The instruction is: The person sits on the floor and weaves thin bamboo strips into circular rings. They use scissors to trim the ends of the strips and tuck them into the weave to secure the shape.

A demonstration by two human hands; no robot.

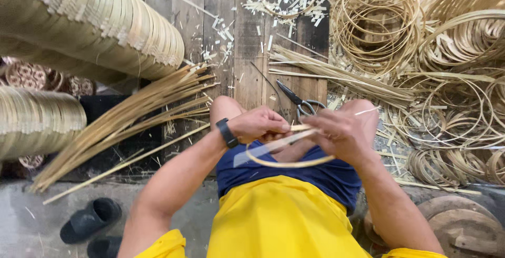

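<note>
Hands meet over the lap, left hand [258, 123] and right hand [339, 131] each in a clenched grip on a bent bamboo strip [289, 160], scissors [300, 102] just beyond on the plank floor [247, 73].

The bamboo strip [286, 152] bent between the hands was pale yellow, like the 2 stacks of rings [94, 21] and loose hoops [379, 21]. The wristband [226, 132] was black. The shirt [279, 221] was bright yellow over navy shorts [315, 176]. The scissors [300, 102] had dark handles. 2 sandals [90, 220] were black. The floorboards [247, 63] were weathered brown-grey.
</note>
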